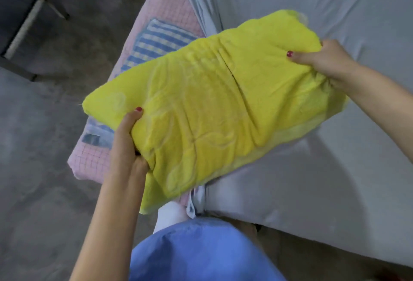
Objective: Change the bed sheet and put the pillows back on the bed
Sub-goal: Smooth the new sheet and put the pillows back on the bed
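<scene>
Head view: a yellow pillow [212, 106] is carried between both hands above the corner of the bed, lying slantwise from lower left to upper right. The left hand [128, 144] grips the pillow's near-left end, thumb on top and fingers curled out of sight beneath; the right hand [321, 61] pinches the far-right end, thumb pressed into the cover so that the fabric puckers around it. Below the pillow a grey bed sheet [312, 12] is already stretched over the mattress, lightly creased, its corner gathered at the mattress edge. To the left, a pink quilted cover [165, 3] with a blue striped patch lies over the side of the bed, partly hidden by the pillow. The person's blue garment [201, 254] fills the lower centre, with grey floor [44, 157] beyond. Judged from this arrangement, the sheet change appears finished and the step in hand is returning a pillow. The next move calls for carrying it over the grey sheet, lowering it flat and releasing both ends together; whether it rests on anything now cannot be told.
</scene>
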